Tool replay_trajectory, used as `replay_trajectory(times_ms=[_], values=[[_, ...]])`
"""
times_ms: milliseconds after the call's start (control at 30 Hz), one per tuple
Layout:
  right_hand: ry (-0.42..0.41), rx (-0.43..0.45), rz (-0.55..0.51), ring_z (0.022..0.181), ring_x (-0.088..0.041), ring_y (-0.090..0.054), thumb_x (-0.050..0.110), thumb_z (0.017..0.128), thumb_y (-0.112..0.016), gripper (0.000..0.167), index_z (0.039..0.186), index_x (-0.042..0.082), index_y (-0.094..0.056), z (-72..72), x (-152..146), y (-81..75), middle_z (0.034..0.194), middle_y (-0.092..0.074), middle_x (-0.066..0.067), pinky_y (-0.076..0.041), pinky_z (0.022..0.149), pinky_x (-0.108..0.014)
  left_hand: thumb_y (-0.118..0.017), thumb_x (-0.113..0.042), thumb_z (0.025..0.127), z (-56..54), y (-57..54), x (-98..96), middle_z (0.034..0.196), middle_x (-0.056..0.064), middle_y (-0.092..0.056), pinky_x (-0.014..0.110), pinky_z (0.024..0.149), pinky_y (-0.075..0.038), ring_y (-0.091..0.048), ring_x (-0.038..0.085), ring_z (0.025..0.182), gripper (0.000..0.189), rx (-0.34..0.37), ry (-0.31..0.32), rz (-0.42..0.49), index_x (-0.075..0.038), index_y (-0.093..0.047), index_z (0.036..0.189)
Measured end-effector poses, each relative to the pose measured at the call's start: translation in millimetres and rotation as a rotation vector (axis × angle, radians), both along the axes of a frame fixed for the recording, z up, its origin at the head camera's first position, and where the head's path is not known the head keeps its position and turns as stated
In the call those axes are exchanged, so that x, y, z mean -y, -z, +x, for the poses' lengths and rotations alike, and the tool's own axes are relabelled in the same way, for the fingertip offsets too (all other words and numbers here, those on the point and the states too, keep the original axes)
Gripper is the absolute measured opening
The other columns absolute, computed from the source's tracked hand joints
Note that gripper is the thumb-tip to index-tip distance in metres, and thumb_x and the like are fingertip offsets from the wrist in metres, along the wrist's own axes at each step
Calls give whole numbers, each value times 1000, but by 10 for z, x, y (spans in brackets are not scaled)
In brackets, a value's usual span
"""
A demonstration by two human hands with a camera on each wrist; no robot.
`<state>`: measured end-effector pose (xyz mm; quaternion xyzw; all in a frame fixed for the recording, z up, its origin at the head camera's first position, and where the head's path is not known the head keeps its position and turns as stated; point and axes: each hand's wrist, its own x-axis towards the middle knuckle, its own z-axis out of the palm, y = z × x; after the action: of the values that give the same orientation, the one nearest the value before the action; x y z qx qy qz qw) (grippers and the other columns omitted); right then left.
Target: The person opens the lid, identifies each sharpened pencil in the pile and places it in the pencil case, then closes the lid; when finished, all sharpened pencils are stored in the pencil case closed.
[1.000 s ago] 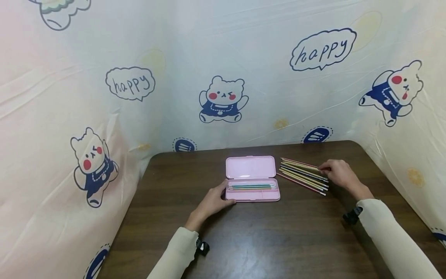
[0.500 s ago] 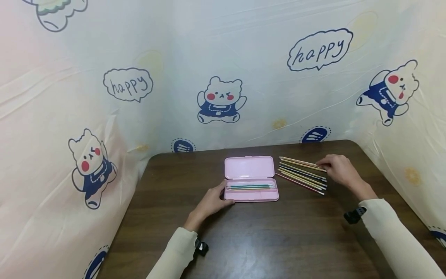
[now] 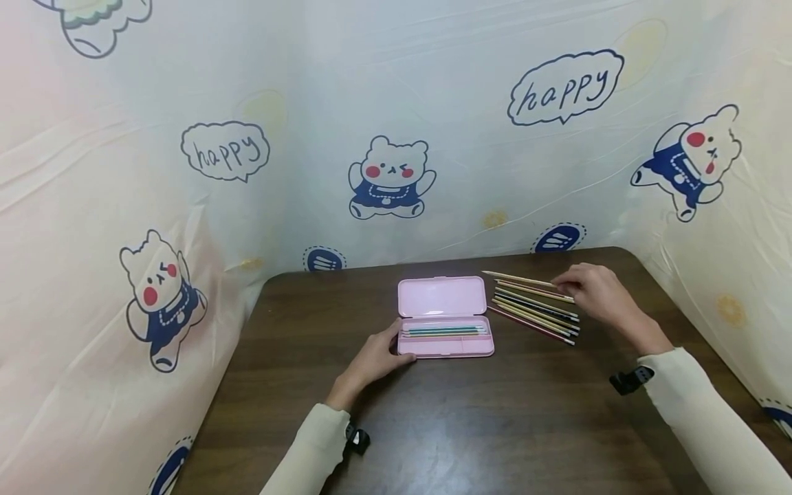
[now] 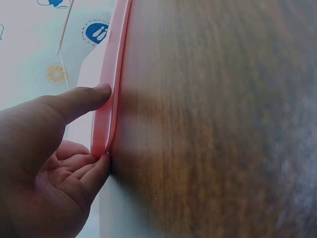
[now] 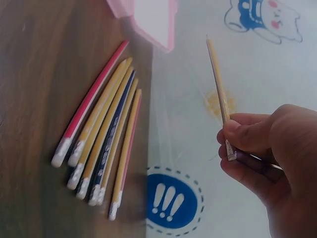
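Yellow pencil (image 5: 216, 79) in the right hand, pink case (image 3: 433, 348) in the left

Brown wood grain covers the worktop (image 3: 445, 426). The open case lies towards its far edge, lid (image 3: 442, 297) folded back on that side. The left hand (image 3: 374, 354) grips the case's near left corner; its wrist view adds the thumb on the near wall and fingertips low at the corner, beside the wood. Only the head view shows the slim stored pencils (image 3: 442, 331) in the case's far compartment.

Loose pencils (image 3: 535, 317) fan out right of the case, towards the worktop's far right corner. The right wrist view brings out their white erasers and a red barrel (image 5: 94, 99) along one side. The right hand (image 3: 597, 295) pinches the yellow pencil near its blunt end, point away from the palm. From the head, whether it touches wood is unclear; from the wrist, it shows apart from the fan, against patterned cloth (image 5: 183, 124).
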<state>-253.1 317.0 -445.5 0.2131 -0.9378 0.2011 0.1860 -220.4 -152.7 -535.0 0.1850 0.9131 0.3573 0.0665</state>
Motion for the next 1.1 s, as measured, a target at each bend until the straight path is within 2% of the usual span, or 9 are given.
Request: replay_trajectory(times_ms=[267,533,900,1100], values=[[-23,26,5,84,-26,-71,-8,93,-71,20,100,5,-85,45,206,-142,91,-79,-8,-60,75,-50,-80,-37,97,1,2,7,172,12,-38,53,122,-43,-45,33,155,93,0,3,-2,-11,-29,169],[-75,-4,24,84,-23,-70,-6,91,-77,17,100,6,-85,22,403,-213,92,-78,-10,-59,74,-45,-80,-39,97,-5,2,7,172,13,-37,52,123,-42,-44,33,156,93,13,-11,-18,-11,-29,169],[-126,43,7,87,-21,-71,-6,93,-74,20,103,8,-86,2,689,-238,94,-78,-8,-61,77,-43,-81,-38,96,2,8,1,172,13,-37,52,123,-42,-43,34,156,92,22,-22,-22,-13,-31,169],[-191,12,-5,87,-21,-73,-5,91,-78,18,99,9,-86,-29,864,-141,92,-78,-5,-63,77,-42,-81,-38,96,13,-7,-7,172,15,-37,52,123,-41,-43,33,156,94,23,-25,-21,-9,-30,169]])
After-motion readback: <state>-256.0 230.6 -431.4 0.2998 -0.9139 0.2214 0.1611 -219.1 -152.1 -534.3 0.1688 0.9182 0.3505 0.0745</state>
